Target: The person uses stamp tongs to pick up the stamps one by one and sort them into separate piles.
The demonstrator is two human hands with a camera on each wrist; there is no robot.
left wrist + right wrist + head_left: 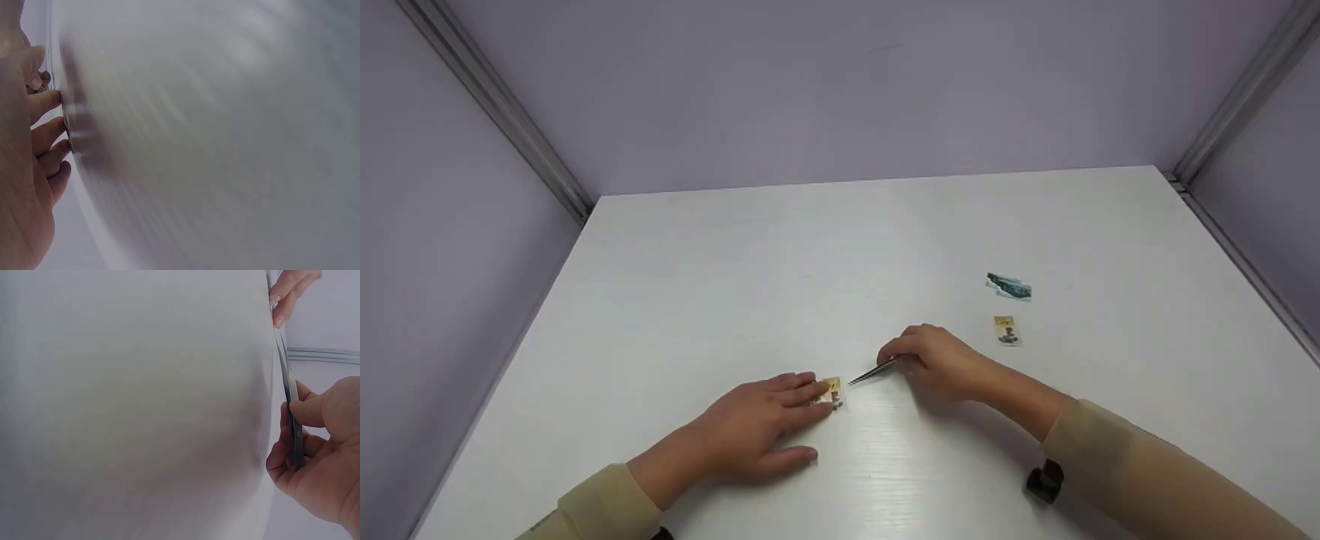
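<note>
My left hand (765,424) lies flat on the white table (735,262), its straight fingertips pressing a small yellowish stamp (831,393). In the left wrist view the fingers (48,132) touch the tabletop. My right hand (934,360) pinches metal tweezers (874,372), their tips pointing left toward that stamp, a short gap away. The right wrist view shows the tweezers (289,399) lying close along the table, held between thumb and fingers. Both forearms wear beige sleeves.
Two more stamps lie to the right: a bluish wide one (1009,286) and a small yellowish one (1006,330). Lilac walls with metal corner rails (495,105) enclose the table on three sides.
</note>
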